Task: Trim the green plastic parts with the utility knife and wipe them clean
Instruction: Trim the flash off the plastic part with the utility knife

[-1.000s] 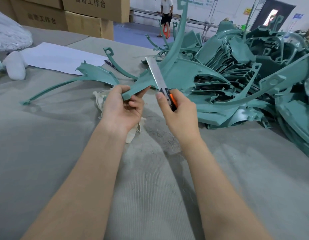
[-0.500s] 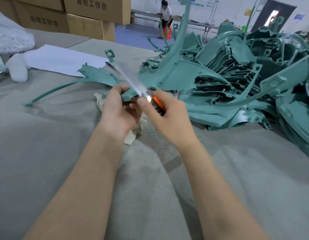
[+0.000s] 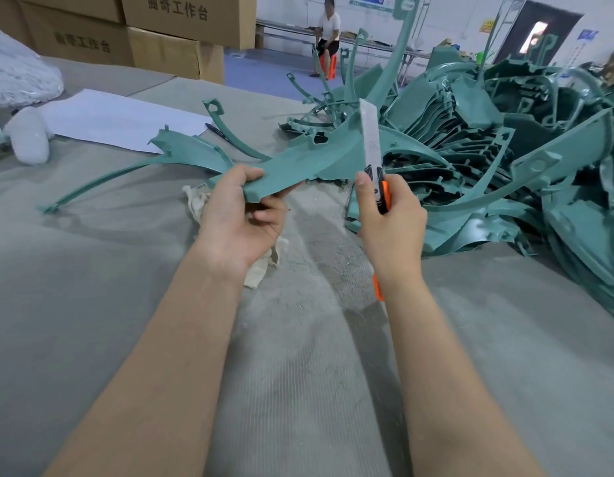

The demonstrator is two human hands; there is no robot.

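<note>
Curved green part (image 3: 298, 170) is held above the bench (image 3: 92, 287), centre of view. Its near end is taken by the left hand (image 3: 240, 215), thumb laid on top and fingers curled beneath, so the grip is clenched on the part. Its far end is seen rising as a thin arm toward the top of the view.

The knife (image 3: 371, 142) is held in the right hand (image 3: 390, 222), the grip closed round the orange-and-black handle, with the thumb set along the handle's front. The blade is drawn out long and held nearly upright, and is seen across the part's right portion. Contact between blade and part cannot be told. The handle's orange tail is seen under the wrist.

An off-white, crumpled rag (image 3: 195, 201) is found on the bench under the left hand.

A second part (image 3: 185, 149) is laid on the bench to the left, just beyond the rag. A pile (image 3: 488, 149) of like green parts is heaped on the bench at right.

Paper (image 3: 119, 122) and a pen (image 3: 218, 132) are noted far left, with a white bag (image 3: 16, 77) behind them. Boxes (image 3: 161, 46) are stacked past the bench. A person (image 3: 328, 36) is seated in the background.
</note>
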